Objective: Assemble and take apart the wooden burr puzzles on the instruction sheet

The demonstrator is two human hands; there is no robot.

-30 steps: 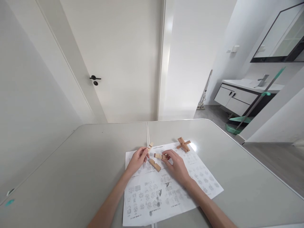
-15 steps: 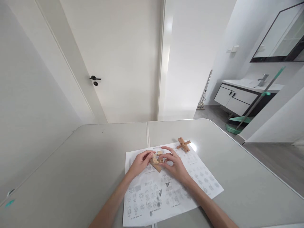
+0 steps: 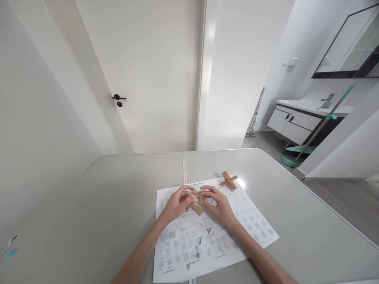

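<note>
Between my hands, over the upper part of a printed sheet, are light wooden puzzle pieces with notches. My left hand pinches them from the left, with thumb and forefinger pressed on the wood. From the other side my right hand grips them with thumb and fingertips. A darker flat wooden piece sticks out below, pointing down toward the right; how it joins the others is hidden by the fingers. Beyond my right hand lies a crossed wooden puzzle assembly, at the sheet's upper right edge.
The sheet, covered with small printed diagrams, lies on a grey table with a seam down its middle. Behind the table is a white door. At right stand a washbasin cabinet, a green dustpan and a mop.
My hands have closed in on the wooden pieces, and my right fingers are bent nearer to them. The pieces have turned slightly. The crossed assembly stays where it was.
</note>
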